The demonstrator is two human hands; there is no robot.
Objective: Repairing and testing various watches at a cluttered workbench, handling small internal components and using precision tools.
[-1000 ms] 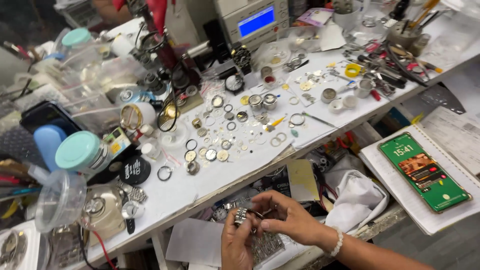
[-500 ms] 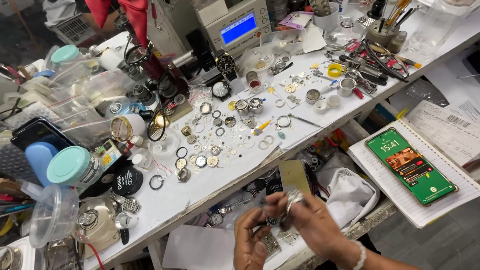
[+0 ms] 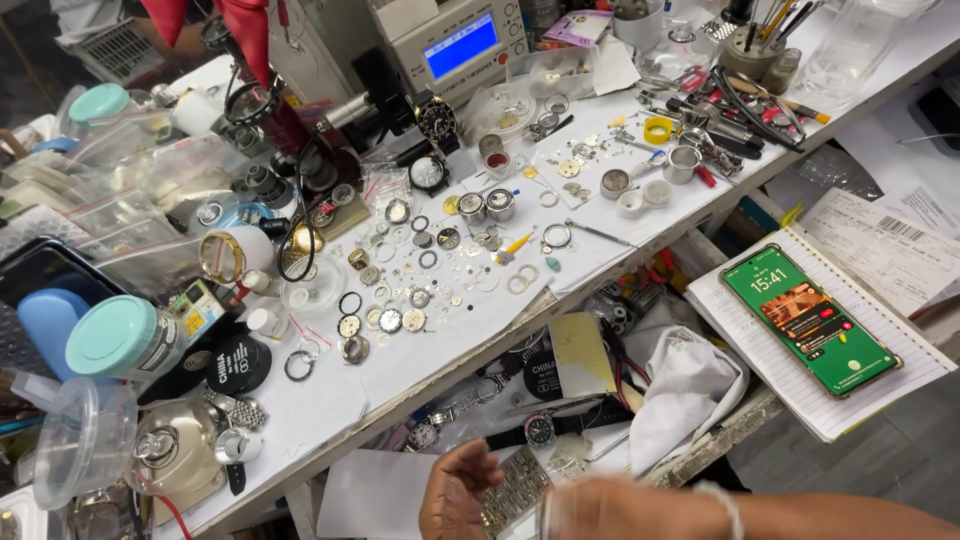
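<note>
Watch bracelet (image 3: 512, 490) slants lower-left to upper-right, left hand (image 3: 455, 495) cupped beside it, right hand (image 3: 610, 508) too blurred to tell.

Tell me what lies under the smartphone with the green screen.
The smartphone lies flat on an open lined notebook, whose white pages show all around it. More printed paper sheets sit beyond. Whatever is written on the page directly beneath the phone is covered.

Hands: two, a left hand (image 3: 458, 492) and a blurred right hand (image 3: 610, 508)
Phones: one, the green-screened phone (image 3: 811, 320)
Teal-lidded jars: two, near jar (image 3: 125, 338), far jar (image 3: 100, 104)
Loose watch parts (image 3: 440, 270): perhaps dozens, too small to count
</note>
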